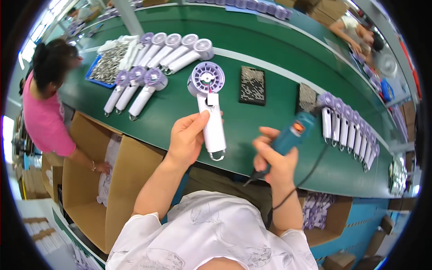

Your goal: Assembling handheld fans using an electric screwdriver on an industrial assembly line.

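Fan (209, 103), white handle and purple head, sits in your left hand (186, 139) above the green belt (252, 130); your thumb and fingers pinch the handle so its back faces you, probably to keep it steady and open to the tool. Your right hand (274, 159) is wrapped tight around the teal screwdriver (288, 137), tip angled down and clear of the fan. Screw trays (252, 85) lie just beyond, within reach, and finished fans (348, 130) line the belt to your right.

One view only: head cam, wide fisheye, worn on the person, looks steeply down and forward over the green conveyor belt (252, 130). Close to both hands, chest at bottom edge. Belt edges bend near the rim; black corners.
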Demonstrator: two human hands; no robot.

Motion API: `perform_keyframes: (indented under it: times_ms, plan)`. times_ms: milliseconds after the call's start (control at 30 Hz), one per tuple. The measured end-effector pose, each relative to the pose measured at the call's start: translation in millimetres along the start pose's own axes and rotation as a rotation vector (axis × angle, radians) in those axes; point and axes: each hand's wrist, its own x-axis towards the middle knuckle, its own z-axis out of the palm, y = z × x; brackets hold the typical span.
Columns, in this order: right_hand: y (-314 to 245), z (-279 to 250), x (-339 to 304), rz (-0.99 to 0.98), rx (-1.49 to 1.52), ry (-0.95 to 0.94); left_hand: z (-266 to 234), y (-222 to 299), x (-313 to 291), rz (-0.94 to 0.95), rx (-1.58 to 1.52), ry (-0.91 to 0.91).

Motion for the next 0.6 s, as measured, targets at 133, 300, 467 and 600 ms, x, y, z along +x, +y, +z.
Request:
perform_keyframes:
  times_ms: [133,300,467,600]
  plan:
    - [16,7,1,-0.024,-0.04,0.004,37,-9,10,-0.045,-0.087,-0.058]
    - [16,5,-4,-0.174,-0.194,0.004,50,-20,21,-0.001,0.016,0.002]
    - [26,11,-7,-0.316,-0.337,0.016,58,-30,22,0.009,-0.048,0.096]
    - [33,17,-2,-0.404,-0.527,0.076,58,-45,22,0.042,-0.102,0.193]
